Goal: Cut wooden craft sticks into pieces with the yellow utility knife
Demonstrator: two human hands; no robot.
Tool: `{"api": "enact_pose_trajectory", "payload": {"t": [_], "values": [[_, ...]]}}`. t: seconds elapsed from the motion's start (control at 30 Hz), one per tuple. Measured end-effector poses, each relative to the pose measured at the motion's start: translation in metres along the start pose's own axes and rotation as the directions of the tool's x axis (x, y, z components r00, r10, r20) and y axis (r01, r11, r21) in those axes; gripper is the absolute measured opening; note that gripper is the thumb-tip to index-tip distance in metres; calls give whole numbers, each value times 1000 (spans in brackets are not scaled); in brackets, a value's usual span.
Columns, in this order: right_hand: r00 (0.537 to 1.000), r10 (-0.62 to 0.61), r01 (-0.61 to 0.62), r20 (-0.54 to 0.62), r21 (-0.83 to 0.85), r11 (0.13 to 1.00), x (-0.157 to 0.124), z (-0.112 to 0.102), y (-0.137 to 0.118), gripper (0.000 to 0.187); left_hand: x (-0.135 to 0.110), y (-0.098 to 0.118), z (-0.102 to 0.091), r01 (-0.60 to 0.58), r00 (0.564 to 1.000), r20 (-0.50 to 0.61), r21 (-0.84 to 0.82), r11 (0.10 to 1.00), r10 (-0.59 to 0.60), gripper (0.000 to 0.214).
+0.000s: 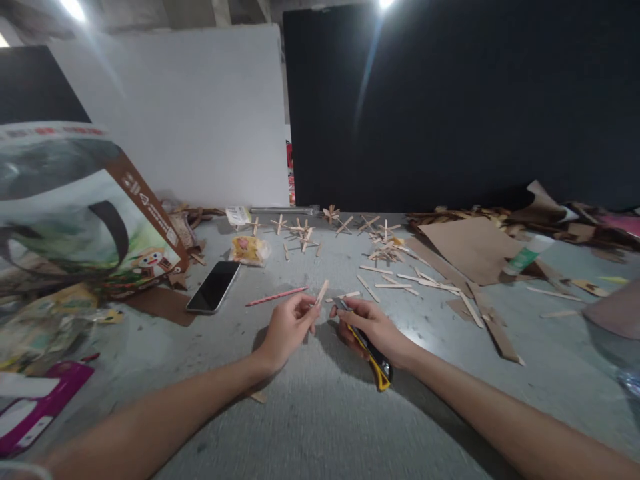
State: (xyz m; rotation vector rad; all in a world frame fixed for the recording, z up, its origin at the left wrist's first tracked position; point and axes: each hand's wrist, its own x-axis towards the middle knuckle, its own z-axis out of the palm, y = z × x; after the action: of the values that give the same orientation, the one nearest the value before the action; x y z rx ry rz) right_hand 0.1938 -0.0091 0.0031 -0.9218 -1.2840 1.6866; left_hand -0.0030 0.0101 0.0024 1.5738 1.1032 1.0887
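My left hand (287, 328) pinches a short wooden craft stick (321, 293) between thumb and fingertips, holding it tilted above the grey table (320, 413). Close to its right, my right hand (373, 327) is wrapped round a yellow-and-black utility knife (373, 357), whose tip points toward the stick. The two hands almost touch. A pink pencil (277, 296) lies just beyond my left hand.
A black phone (214, 287) lies left of the pencil. Loose sticks and glued stick crosses (300, 233) are scattered at the back. Brown cardboard pieces (470, 250) spread to the right; a large printed bag (75, 207) and packaging fill the left.
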Motion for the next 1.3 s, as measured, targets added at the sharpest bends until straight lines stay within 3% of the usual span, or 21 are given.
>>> {"api": "enact_pose_trajectory", "payload": {"t": [0.1, 0.23, 0.33, 0.53, 0.8, 1.0, 1.2, 1.3], "values": [[1000, -18, 18, -25, 7, 1000, 0, 0, 1, 46, 0, 1, 0, 2, 1000, 7, 12, 1000, -2, 42], [974, -111, 118, -197, 25, 993, 2, 0, 2, 55, -5, 5, 1, -42, 998, 40, 61, 997, 39, 38], [961, -119, 124, -250, 4, 992, 2, 0, 3, 54, -8, 9, 3, -94, 990, 112, 94, 991, 83, 31], [963, -117, 111, -241, -39, 993, 2, 1, 5, 51, -10, 10, 4, -79, 987, 151, 106, 991, 63, 26], [977, -110, 99, -182, -69, 993, -2, 4, 2, 51, -6, 5, 2, 31, 998, 48, 16, 999, -32, 36], [992, -84, 75, -95, -92, 993, -2, 4, 3, 52, -7, 5, 4, -2, 999, 50, -23, 1000, 3, 41], [989, -92, 81, -116, -100, 992, -2, 4, 3, 52, 2, -4, 5, 62, 996, -49, -220, 973, -74, 51], [979, -112, 98, -172, -86, 991, -2, 4, 3, 51, 5, -3, 4, 94, 995, 7, -350, 932, -98, 52]]}}
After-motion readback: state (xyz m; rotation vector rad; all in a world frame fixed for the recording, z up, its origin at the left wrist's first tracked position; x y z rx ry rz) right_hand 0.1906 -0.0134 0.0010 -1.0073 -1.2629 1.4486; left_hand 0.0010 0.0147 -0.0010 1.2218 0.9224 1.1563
